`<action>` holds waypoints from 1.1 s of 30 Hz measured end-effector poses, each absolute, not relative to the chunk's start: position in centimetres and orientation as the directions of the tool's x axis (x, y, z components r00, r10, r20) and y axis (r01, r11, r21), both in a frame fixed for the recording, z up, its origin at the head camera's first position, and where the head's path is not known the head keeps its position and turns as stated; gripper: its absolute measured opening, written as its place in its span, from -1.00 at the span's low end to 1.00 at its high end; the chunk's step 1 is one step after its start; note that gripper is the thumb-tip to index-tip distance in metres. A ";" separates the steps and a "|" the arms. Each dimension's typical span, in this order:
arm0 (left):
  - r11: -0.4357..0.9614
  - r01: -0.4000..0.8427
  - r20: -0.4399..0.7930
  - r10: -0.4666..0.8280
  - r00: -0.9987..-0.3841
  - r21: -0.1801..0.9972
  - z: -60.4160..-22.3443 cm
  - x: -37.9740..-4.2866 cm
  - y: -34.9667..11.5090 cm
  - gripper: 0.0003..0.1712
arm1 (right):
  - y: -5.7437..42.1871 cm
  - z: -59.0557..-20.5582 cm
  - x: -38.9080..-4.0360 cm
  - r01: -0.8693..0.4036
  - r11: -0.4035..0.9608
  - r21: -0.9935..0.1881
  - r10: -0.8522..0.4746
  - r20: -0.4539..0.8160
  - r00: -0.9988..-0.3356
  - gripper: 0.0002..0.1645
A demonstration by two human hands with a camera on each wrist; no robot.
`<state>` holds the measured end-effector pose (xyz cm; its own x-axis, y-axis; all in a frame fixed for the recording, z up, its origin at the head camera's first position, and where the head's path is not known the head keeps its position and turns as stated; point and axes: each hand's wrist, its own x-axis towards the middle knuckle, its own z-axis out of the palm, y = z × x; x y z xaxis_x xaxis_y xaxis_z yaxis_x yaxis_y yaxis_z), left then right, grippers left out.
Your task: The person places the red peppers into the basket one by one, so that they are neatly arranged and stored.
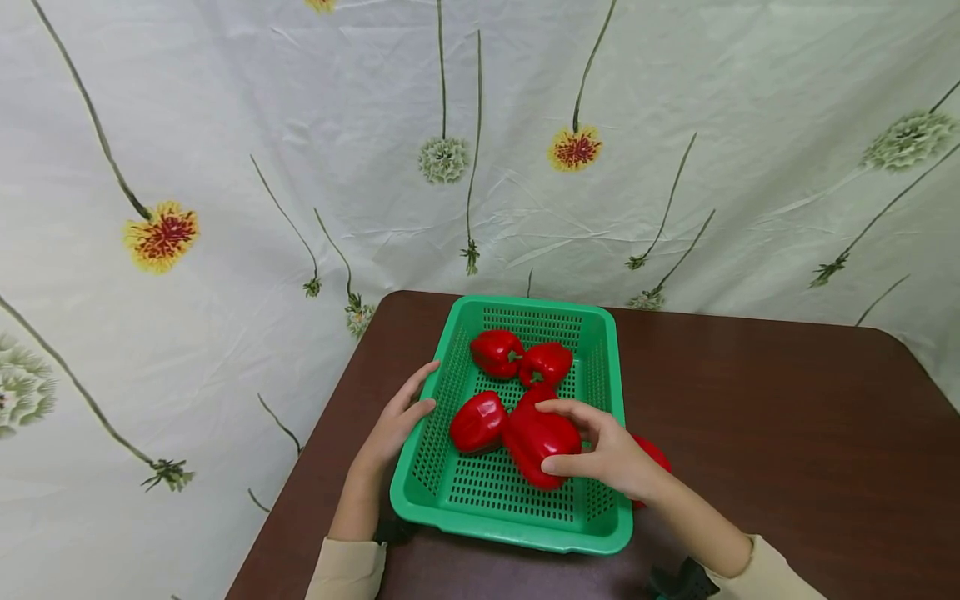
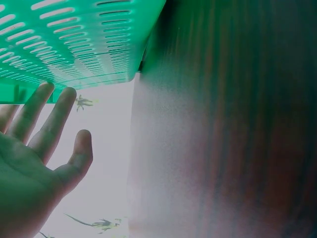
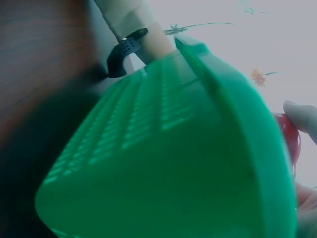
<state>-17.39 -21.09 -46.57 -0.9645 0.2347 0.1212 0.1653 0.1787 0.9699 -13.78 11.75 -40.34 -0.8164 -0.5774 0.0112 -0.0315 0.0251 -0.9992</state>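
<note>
A green plastic basket [image 1: 517,540] with slotted walls sits on the table. My right hand [image 1: 600,450] grips a red bell pepper [image 1: 536,442] inside the basket's outline, thumb on the near side and fingers on the far side. In the right wrist view, that pepper [image 3: 291,141] shows partly past the rim. Other red bell peppers lie in the basket: one at left [image 1: 478,422], two toward the back [image 1: 497,352] [image 1: 546,364]. More red shows just behind the held pepper, mostly hidden. My left hand [image 1: 393,425] rests at the basket's left side, fingers extended; in the left wrist view its fingertips [image 2: 67,94] meet the wall.
Another red pepper [image 1: 652,454] lies on the table outside the basket's right side, partly behind my right hand. The dark brown table [image 1: 787,417] extends to the right. A pale flowered cloth [image 1: 360,125] hangs behind and to the left.
</note>
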 end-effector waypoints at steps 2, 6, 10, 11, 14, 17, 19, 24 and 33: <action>0.178 0.164 0.120 0.234 -0.965 0.970 -46.6 -17.4 -21.1 -0.36 | 11.4 -40.6 -13.7 -0.032 0.031 -0.999 -0.595 0.007 -0.804 -0.28; 0.179 0.169 0.125 0.234 -0.964 0.969 -46.6 -17.4 -21.2 -0.36 | 10.6 -41.0 -13.7 -0.042 0.060 -0.997 -0.624 -0.004 -0.782 -0.30; 0.177 0.171 0.127 0.237 -0.963 0.969 -46.6 -17.4 -21.1 -0.36 | 9.9 -41.3 -13.5 -0.039 0.094 -0.995 -0.653 -0.032 -0.757 -0.30; 0.176 0.169 0.125 0.238 -0.963 0.970 -46.5 -17.3 -21.1 -0.36 | 9.7 -41.3 -13.5 -0.039 0.103 -0.994 -0.659 -0.038 -0.751 -0.30; 0.177 0.164 0.120 0.237 -0.964 0.971 -46.5 -17.3 -21.1 -0.36 | 9.2 -41.4 -13.4 -0.048 0.133 -0.990 -0.672 -0.055 -0.738 -0.30; 0.178 0.161 0.117 0.235 -0.965 0.971 -46.5 -17.3 -21.0 -0.36 | 8.9 -41.5 -13.4 -0.056 0.168 -0.984 -0.674 -0.073 -0.735 -0.29; 0.182 0.161 0.117 0.232 -0.966 0.970 -46.5 -17.4 -21.0 -0.36 | 8.6 -41.7 -13.5 -0.062 0.192 -0.979 -0.671 -0.085 -0.737 -0.28; 0.183 0.156 0.110 0.236 -0.965 0.971 -46.6 -17.4 -21.1 -0.36 | 8.2 -42.0 -13.6 -0.070 0.225 -0.972 -0.667 -0.101 -0.738 -0.29; 0.175 0.151 0.108 0.237 -0.966 0.973 -46.6 -17.3 -21.1 -0.36 | 7.7 -42.6 -13.7 -0.106 0.309 -0.945 -0.669 -0.137 -0.731 -0.35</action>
<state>-17.34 -21.10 -46.60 -0.9656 0.2367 0.1075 0.1513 0.1752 0.9728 -13.68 7.72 -42.58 -0.7310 -0.6686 -0.1367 -0.1060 0.3091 -0.9451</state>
